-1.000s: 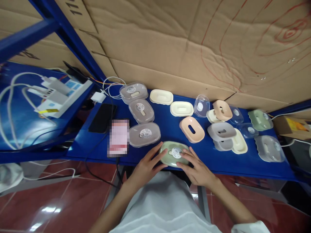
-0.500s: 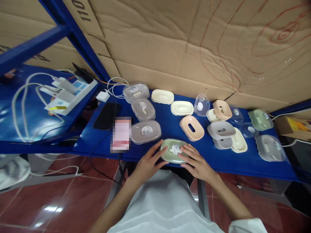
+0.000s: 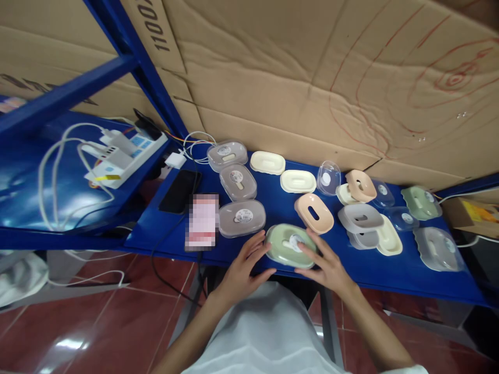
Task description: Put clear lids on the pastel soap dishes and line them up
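A light green soap box (image 3: 284,241) with a clear lid and a round white sticker lies near the table's front edge. Over its right end is my right hand (image 3: 327,262), with fingers on the lid and thumb low at the front side, gripping it. My left hand (image 3: 244,270) is at the box's left end, fingers spread and thumb stretched out; its fingertips are at the edge, and I cannot tell how firmly they touch. Just behind the box stands a peach soap dish tray (image 3: 315,214). A grey lidded soap box (image 3: 234,221) is beyond my left fingers.
More grey lidded boxes (image 3: 237,182) stand at the back left, beside cream trays (image 3: 298,182). Grey trays (image 3: 360,218), clear lids (image 3: 329,177) and a green box (image 3: 421,202) are on the right. A phone (image 3: 202,221), a black phone (image 3: 180,191) and a power strip (image 3: 134,156) are leftward.
The view has shifted a little. The green soap box has moved slightly right with my right hand, and my left fingers have come somewhat off its top toward its left edge.
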A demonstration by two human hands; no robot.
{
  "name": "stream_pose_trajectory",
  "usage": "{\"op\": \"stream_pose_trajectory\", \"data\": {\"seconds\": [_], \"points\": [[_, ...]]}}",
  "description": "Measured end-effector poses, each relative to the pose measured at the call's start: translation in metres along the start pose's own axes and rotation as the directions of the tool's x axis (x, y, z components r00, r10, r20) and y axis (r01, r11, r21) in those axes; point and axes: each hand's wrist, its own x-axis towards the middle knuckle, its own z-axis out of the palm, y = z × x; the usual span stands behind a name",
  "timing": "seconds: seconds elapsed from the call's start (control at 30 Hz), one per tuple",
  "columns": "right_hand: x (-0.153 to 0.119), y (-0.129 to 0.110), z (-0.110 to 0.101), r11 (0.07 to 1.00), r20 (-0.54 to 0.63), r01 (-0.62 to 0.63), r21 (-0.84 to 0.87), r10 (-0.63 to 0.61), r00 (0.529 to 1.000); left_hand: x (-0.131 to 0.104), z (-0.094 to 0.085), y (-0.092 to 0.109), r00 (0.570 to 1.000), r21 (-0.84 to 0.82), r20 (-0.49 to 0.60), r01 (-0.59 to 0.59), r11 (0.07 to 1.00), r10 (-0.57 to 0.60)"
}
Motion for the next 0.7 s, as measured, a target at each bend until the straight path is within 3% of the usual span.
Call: {"op": "stream_pose_trajectory", "data": {"seconds": [0.07,0.17,0.27,0.4,0.5,0.7], "points": [[0.029,0.001,-0.006,0.999,-0.116,-0.029,-0.021,0.026,0.993,0.001,-0.009,0.003,0.989,0.034,-0.151,0.007,0.999,-0.002],[0.103,-0.001,-0.002,0.996,-0.241,-0.064,-0.057,0.049,0.969,0.003,-0.022,0.004,0.952,0.232,-0.305,0.108,0.967,-0.033],[0.196,-0.001,0.024,0.995,-0.198,-0.093,-0.045,0.083,0.977,0.007,-0.030,-0.001,0.946,0.428,-0.316,0.214,0.878,-0.077],[0.295,0.005,0.076,0.984,-0.141,-0.171,-0.051,0.162,0.977,0.014,-0.029,-0.006,0.965,0.493,-0.251,0.194,0.848,-0.075],[0.325,0.009,0.106,0.969,-0.127,-0.241,-0.059,0.232,0.964,0.016,-0.026,-0.005,0.974,0.471,-0.216,0.165,0.866,-0.069],[0.319,0.018,0.120,0.967,-0.120,-0.254,-0.006,0.252,0.960,0.014,-0.025,-0.004,0.990,0.440,-0.125,0.114,0.891,-0.065]]}}
